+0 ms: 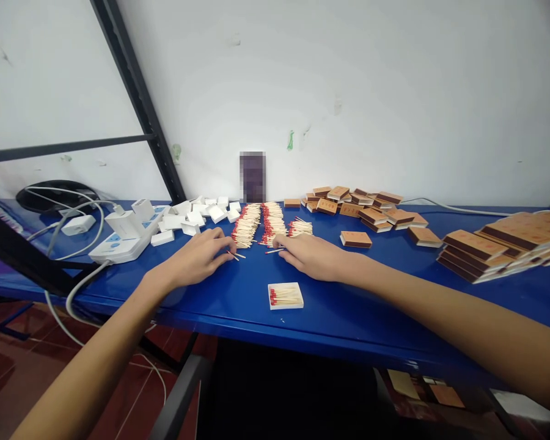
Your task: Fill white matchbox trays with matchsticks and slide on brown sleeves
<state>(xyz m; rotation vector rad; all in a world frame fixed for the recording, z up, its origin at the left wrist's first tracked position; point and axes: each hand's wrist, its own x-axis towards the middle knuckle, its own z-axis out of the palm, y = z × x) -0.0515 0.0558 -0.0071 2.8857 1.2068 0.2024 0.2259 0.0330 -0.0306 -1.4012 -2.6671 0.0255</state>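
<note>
My left hand [206,255] is at the near end of the left row of matchsticks [247,226], thumb and fingers closed on a couple of loose matchsticks [239,255]. Across from it, my right hand [309,255] pinches a matchstick [273,251] whose red head points left. Beside that hand lie a second row of matchsticks [274,221] and a smaller pile [301,227], partly hidden by the fingers. Closer to the table's front edge, a white matchbox tray [297,285] lies flat, partly filled with red-headed matchsticks.
White empty trays [197,212] are heaped at the back left, beside a power strip [119,241] with chargers and cables. Orange-brown matchboxes [339,194] pile up at the back right; stacked ones [474,244] stand far right. A black metal frame [140,91] rises at the left.
</note>
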